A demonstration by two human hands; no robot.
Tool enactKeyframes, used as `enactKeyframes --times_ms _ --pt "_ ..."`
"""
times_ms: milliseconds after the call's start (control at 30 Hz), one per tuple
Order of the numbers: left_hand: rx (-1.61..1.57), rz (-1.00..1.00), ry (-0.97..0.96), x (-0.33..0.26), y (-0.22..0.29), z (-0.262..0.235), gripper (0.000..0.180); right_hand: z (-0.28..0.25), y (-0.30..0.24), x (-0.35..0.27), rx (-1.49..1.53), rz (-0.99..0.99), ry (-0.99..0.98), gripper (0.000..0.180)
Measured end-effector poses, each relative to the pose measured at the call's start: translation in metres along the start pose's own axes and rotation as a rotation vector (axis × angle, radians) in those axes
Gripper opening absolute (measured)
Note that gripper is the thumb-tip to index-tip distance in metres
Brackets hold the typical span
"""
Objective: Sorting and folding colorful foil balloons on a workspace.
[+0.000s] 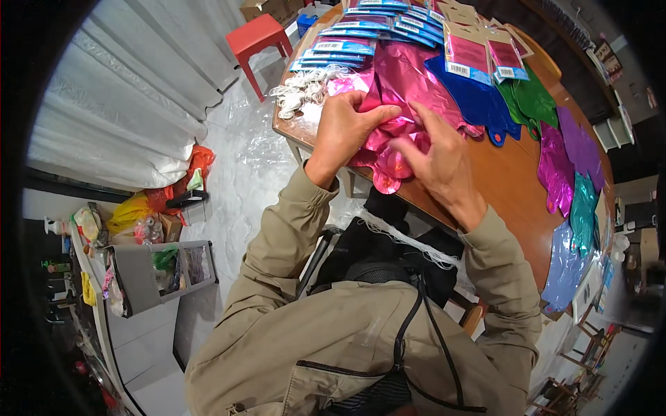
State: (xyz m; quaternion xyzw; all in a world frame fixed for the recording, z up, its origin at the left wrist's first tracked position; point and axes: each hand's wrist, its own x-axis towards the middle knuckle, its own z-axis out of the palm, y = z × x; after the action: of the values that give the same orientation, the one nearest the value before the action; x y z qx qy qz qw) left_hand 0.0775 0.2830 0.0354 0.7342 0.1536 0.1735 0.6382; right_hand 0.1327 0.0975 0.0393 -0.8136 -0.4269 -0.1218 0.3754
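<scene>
A shiny pink foil balloon (386,172), flat and creased, is between my hands at the table's near edge. My left hand (341,135) grips its left side, thumb laid across the foil and the other fingers mostly behind it. On the other side my right hand (447,163) holds the foil between thumb and forefinger; the thumb is slightly blurred. More flat pink foil (409,73) lies just beyond my hands. A tangle of white string (305,89) sits left of it, at the table's corner.
Blue-edged packets (354,45) and card-topped packets (468,52) cover the table's far end. Blue (479,97), green (534,97), purple (581,145), teal (584,211) and pale blue foil balloons (565,260) lie along the right. White strands (409,243) hang across my lap. A red stool (258,38) stands far left.
</scene>
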Motion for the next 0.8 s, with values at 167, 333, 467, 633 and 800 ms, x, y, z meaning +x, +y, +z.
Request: enactKeyframes --times_ms 167,333,467,633,800 --pt "0.312 0.267 0.186 0.000 -0.010 -0.006 0.029 -0.009 0.023 0.021 0.200 0.283 0.162 0.024" --pt "0.878 0.356 0.329 -0.016 -0.013 -0.008 0.032 -0.041 0.088 0.052 0.807 0.638 0.372 0.018" --pt "0.725 0.745 0.353 -0.015 0.015 -0.001 0.039 -0.047 0.091 0.052 0.821 0.706 0.227 0.017" --pt "0.917 0.826 0.012 0.009 -0.028 0.019 0.045 -0.061 0.102 0.058 1.023 0.561 0.228 0.018" --pt "1.060 0.787 -0.015 0.019 -0.044 0.021 0.046 -0.169 0.062 0.062 1.080 0.529 0.635 0.027"
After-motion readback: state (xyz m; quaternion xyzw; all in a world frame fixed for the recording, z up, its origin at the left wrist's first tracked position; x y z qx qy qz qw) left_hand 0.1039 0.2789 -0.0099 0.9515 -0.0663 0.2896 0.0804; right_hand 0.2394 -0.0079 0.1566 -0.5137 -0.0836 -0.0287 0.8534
